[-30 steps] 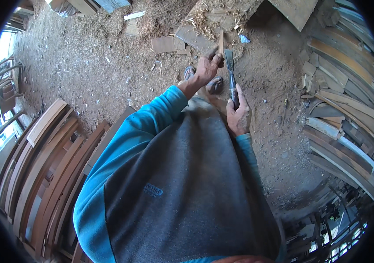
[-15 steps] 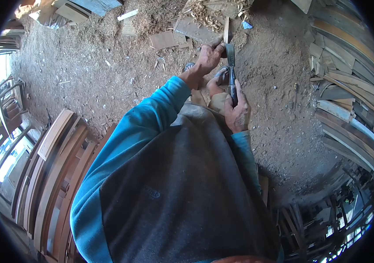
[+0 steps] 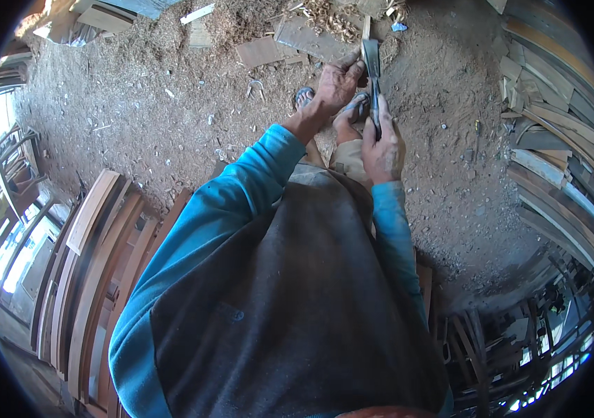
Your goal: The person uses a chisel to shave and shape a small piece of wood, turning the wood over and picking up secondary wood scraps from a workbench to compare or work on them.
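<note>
A wide-bladed chisel [image 3: 371, 61] points away from me, its flat metal blade narrowing to a dark handle. My right hand [image 3: 384, 150] is closed around that handle, with a finger stretched along it. Just left of the blade, my left hand [image 3: 338, 85] is closed on a narrow wood strip [image 3: 366, 29], whose pale far end sticks out past the blade. The blade lies over the strip and hides most of it; whether the edge touches the wood I cannot tell.
My feet in sandals [image 3: 354, 108] stand right below the hands. Curled shavings [image 3: 335, 26] and flat boards [image 3: 258, 52] lie beyond. Stacked curved timbers [image 3: 95, 279] rise on the left, with more planks [image 3: 554, 167] on the right. Debris covers the dirt floor [image 3: 150, 118].
The chisel and my right hand have moved forward, away from me, and the blade now covers more of the strip. My left hand has shifted only slightly.
</note>
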A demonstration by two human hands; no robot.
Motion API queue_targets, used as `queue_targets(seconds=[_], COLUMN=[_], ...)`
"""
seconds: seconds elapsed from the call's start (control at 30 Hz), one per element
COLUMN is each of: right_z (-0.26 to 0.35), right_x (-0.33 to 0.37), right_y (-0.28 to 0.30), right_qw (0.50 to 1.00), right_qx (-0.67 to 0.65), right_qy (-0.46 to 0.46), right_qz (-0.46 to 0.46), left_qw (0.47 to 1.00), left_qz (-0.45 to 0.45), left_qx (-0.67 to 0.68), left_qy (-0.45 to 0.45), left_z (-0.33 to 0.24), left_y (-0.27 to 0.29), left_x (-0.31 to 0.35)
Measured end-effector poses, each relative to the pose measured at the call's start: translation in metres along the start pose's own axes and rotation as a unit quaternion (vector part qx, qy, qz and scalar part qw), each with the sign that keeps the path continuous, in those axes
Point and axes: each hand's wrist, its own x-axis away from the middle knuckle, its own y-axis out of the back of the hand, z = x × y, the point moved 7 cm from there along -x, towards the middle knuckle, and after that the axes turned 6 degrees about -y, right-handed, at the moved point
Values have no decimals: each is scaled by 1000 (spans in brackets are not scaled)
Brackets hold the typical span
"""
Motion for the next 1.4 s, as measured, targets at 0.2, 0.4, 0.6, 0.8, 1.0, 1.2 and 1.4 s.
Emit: queue_targets(seconds=[0.2, 0.4, 0.6, 0.8, 1.0, 1.2, 1.4], right_z=[8, 13, 12, 24, -1, 3, 8], right_x=[-45, 25, 23, -47, -50, 4, 35], right_y=[-1, 21, 18, 12, 22, 25, 27], right_qw=[1000, 999, 1000, 998, 979, 998, 995], right_qx=[-8, -31, -3, 29, -111, -53, -76], right_qy=[-9, -13, 3, -47, -145, -26, -58], right_qz=[-10, 13, 20, 29, 92, 12, 22], left_qw=[999, 997, 998, 997, 987, 979, 990], left_qz=[-15, -21, 20, -1, 17, 7, 44], left_qx=[42, 67, 51, 74, 148, 189, 116], left_qy=[23, 14, -17, 14, 54, 81, 69], left_z=[3, 10, 15, 16, 12, 7, 14], left_y=[-3, 3, 4, 3, 6, -5, -9], left_x=[-3, -7, -7, -5, -2, 4, 8])
